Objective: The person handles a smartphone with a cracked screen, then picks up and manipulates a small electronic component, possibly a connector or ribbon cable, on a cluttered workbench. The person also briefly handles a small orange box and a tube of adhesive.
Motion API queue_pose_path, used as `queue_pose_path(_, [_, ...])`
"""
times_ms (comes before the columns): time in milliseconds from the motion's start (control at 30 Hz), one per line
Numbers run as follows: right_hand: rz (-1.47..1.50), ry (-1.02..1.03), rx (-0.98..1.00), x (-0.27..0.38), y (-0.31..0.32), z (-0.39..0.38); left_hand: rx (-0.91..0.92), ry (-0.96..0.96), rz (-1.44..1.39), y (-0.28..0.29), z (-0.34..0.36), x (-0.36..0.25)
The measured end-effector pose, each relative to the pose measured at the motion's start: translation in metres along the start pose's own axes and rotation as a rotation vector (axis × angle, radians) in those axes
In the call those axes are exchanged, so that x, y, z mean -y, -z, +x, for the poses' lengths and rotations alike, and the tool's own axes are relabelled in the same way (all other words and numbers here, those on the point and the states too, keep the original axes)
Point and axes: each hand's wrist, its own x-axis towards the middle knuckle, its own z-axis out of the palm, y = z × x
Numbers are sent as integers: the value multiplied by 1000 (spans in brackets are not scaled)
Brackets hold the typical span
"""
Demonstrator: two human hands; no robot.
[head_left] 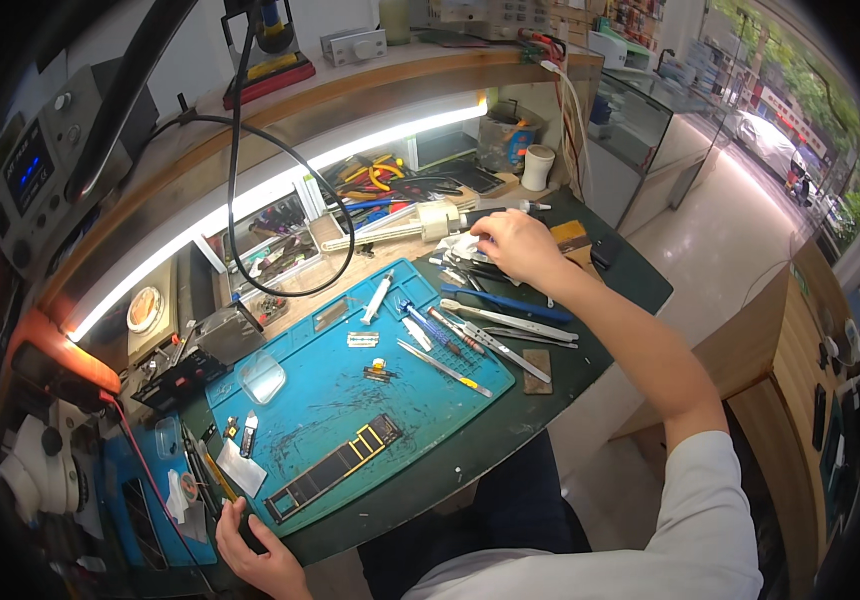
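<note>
Over the tools at the back right, my right hand (523, 247) is closed, its fingertips pinching crumpled white tissue (458, 250). My left hand (258, 553) is open at the bench's front edge, fingers apart and holding nothing, beside the lower left corner of the blue work mat (430, 425). Near that hand lies a long dark strip with yellow-outlined cells (335, 468). Farther back on the mat are a small part with yellow and black pieces (378, 371), a white syringe (378, 298) and slim tweezers (445, 367).
Several blue and silver tweezers (510, 318) lie right of the mat. A clear plastic lid (262, 378) rests on its left side. An orange-cased meter (65, 370) stands at the far left. A black cable (233, 180) loops over the bench below the shelf.
</note>
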Motion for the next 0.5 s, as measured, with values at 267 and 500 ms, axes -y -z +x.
queue_pose_path(267, [67, 32, -18, 15, -26, 29, 13, 11, 19, 1, 2, -2])
queue_pose_path(500, [273, -207, -331, -2, 8, 34, 5, 9, -12, 0, -2, 3])
